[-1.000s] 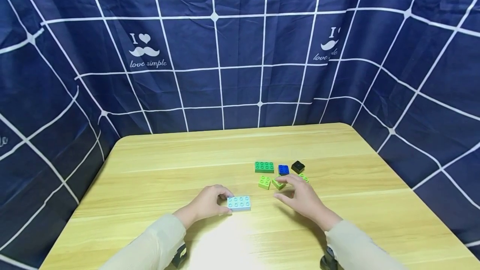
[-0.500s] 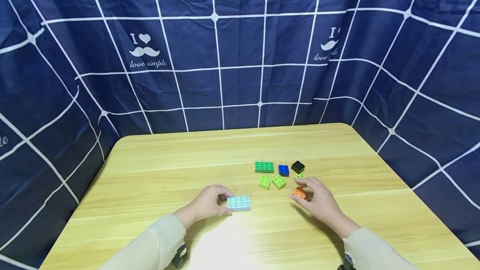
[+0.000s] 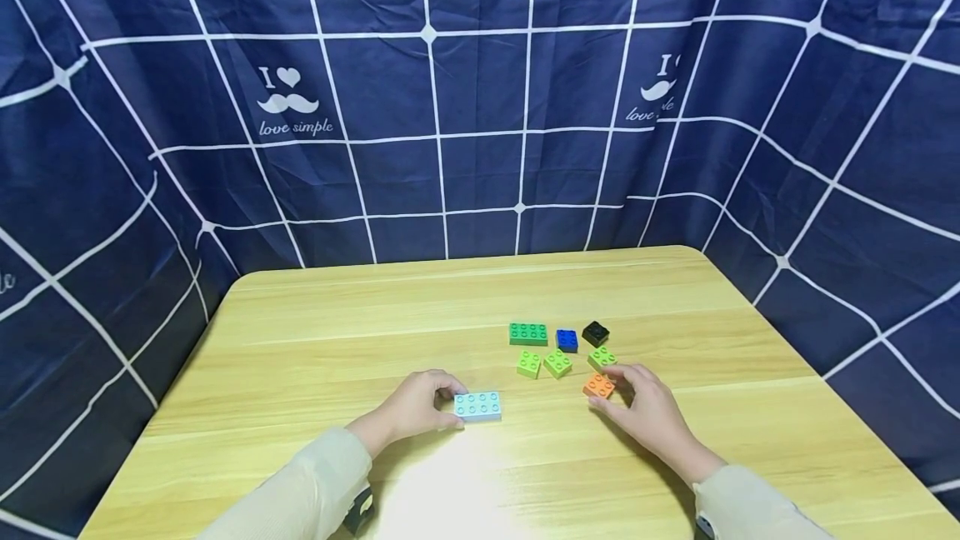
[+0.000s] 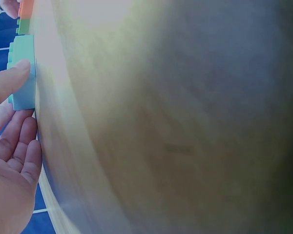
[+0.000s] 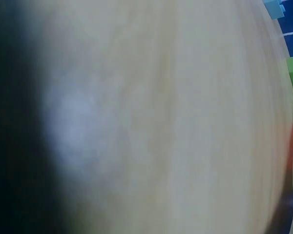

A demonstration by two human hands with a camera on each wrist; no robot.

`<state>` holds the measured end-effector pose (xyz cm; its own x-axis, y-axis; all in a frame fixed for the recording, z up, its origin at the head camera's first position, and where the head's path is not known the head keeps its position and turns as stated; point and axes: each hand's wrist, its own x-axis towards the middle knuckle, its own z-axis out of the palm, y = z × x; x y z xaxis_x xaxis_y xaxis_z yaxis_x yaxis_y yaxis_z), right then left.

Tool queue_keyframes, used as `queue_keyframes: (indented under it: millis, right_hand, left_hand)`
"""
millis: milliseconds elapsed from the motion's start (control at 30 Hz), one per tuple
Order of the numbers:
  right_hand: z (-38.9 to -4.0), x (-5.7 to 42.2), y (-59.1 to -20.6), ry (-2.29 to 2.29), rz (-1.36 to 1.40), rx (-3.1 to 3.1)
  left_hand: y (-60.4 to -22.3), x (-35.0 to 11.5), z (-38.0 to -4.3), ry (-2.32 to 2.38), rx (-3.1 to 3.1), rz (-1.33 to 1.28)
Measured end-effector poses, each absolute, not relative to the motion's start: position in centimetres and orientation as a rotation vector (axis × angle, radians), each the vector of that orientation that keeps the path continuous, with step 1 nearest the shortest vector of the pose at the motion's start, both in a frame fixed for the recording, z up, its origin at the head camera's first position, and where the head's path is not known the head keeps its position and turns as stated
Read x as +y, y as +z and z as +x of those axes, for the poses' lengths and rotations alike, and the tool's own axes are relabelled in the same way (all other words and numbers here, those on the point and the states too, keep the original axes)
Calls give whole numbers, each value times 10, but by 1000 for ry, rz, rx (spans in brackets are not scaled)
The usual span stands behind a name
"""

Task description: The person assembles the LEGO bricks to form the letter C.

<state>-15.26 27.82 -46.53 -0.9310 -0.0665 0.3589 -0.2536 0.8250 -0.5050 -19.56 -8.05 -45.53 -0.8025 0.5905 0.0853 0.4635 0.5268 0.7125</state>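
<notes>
**Left hand (image 3: 415, 407) on the pale blue brick (image 3: 477, 407), right hand (image 3: 651, 407) on the orange brick (image 3: 599, 387)**

I watch from a distance, and I take the pale blue eight-stud brick as my landmark. It lies on the wooden table (image 3: 315, 332), and a navy curtain (image 3: 480, 173) with white lines hangs far beyond it. To its left and nearer to me comes the left sleeve (image 3: 300, 490), light in colour. Then, directly at its left end, is the left hand. This hand holds the brick, with the thumb on the near side and the fingers on the far side; the left wrist view also shows me the thumb lying against the brick.

To the right of the pale blue brick, and well beyond it, I see a green eight-stud brick (image 3: 528, 335). Less far beyond are a first lime brick (image 3: 528, 365) and, just beside it, a second lime brick (image 3: 557, 364), turned at an angle. Further right of the landmark follow the dark blue brick (image 3: 567, 341) and the black brick (image 3: 596, 333), both beyond the lime pair.

The orange four-stud brick is well to the right of the landmark and slightly beyond it. A third lime brick (image 3: 602, 358) lies just behind the orange one. Rightmost, the right hand holds the orange brick between thumb and fingers; how firmly it squeezes, I cannot tell.
</notes>
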Motion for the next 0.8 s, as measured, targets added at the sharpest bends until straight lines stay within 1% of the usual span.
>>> queue_keyframes:
  millis: [267, 800]
  right_hand:
    - [-150, 279, -468, 794, 155, -2717]
    - [-149, 275, -464, 806, 113, -2712]
  left_hand:
    - [-452, -81, -194, 1130, 2597, 919]
    - [-454, -81, -194, 1145, 2593, 920]
